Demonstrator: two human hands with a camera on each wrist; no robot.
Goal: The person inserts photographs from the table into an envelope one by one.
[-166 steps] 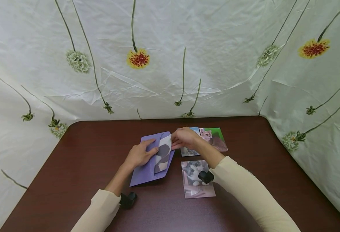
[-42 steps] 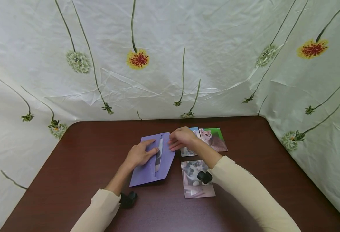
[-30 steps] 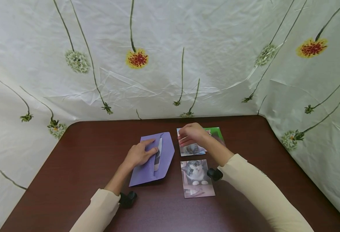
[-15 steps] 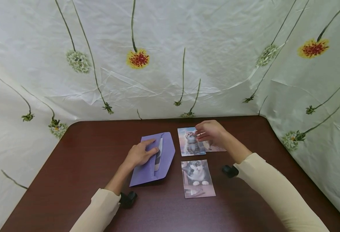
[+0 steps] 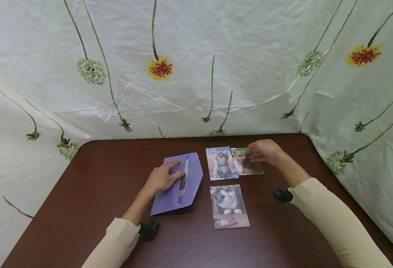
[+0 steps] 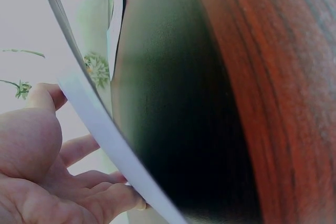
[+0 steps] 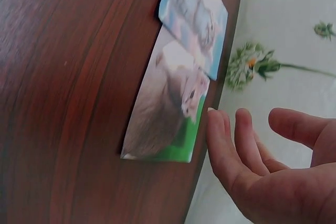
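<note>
A purple envelope (image 5: 194, 178) lies with its flap spread to the right, and a grey-and-white picture card (image 5: 183, 182) shows as a narrow strip in its opening. My left hand (image 5: 161, 178) rests on the envelope, thumb near the pocket's edge; the left wrist view shows its fingers (image 6: 81, 148) against the pale sheet. Over the photo of a cat on green (image 5: 246, 165) hovers my right hand (image 5: 267, 152), fingers relaxed and holding nothing. In the right wrist view that photo's corner tucks against a kitten photo (image 7: 202, 19).
Nearer the front lies a photo of a grey-and-white cat (image 5: 230, 206). Everything sits on a dark reddish-brown table (image 5: 92, 193) with a floral white cloth (image 5: 189, 82) hanging behind and at both sides. Each wrist carries a black camera (image 5: 282, 196).
The card has slid deeper into the envelope since the oldest frame. My right hand has left the flap and moved right, past the kitten photo. My left hand has stayed put.
</note>
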